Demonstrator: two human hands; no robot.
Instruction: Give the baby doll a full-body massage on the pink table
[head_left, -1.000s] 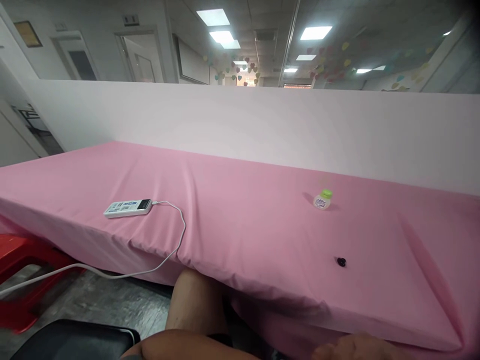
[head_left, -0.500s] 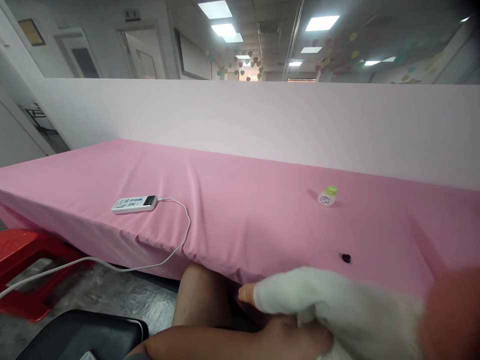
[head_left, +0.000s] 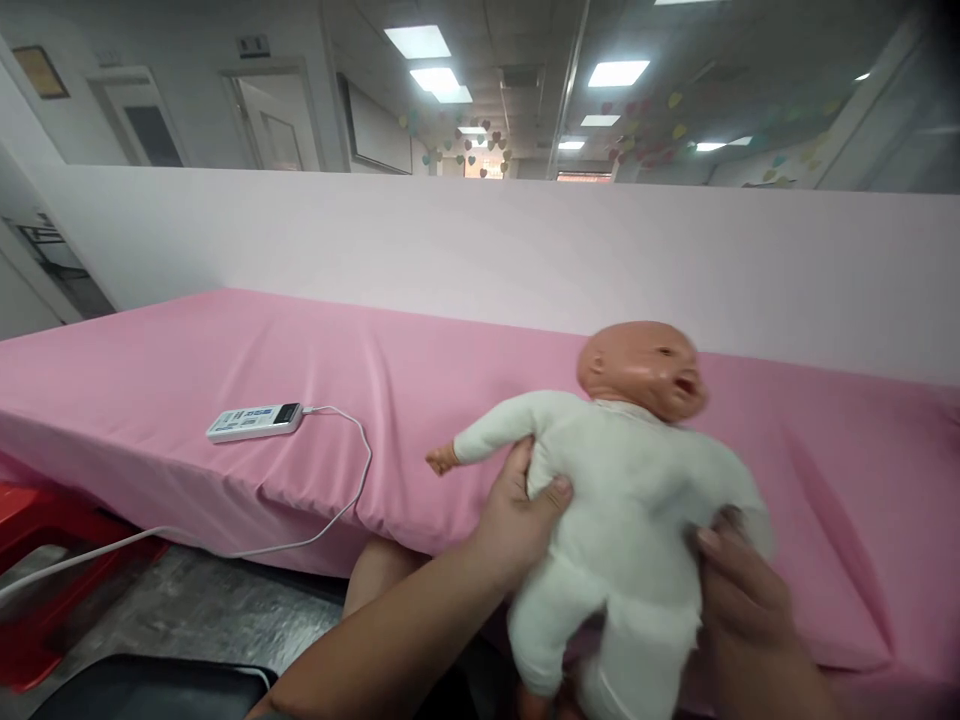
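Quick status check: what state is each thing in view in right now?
Baby doll in white cloth suit: held upright above the table edge, face up.
Left hand: grip closed on doll's side.
Right hand: grip closed on doll's other side.
White remote-like device: flat on pink sheet, cable plugged in.

Bright, even light from ceiling panels overhead, soft shadows, wide-angle bending at edges, slight motion blur near.
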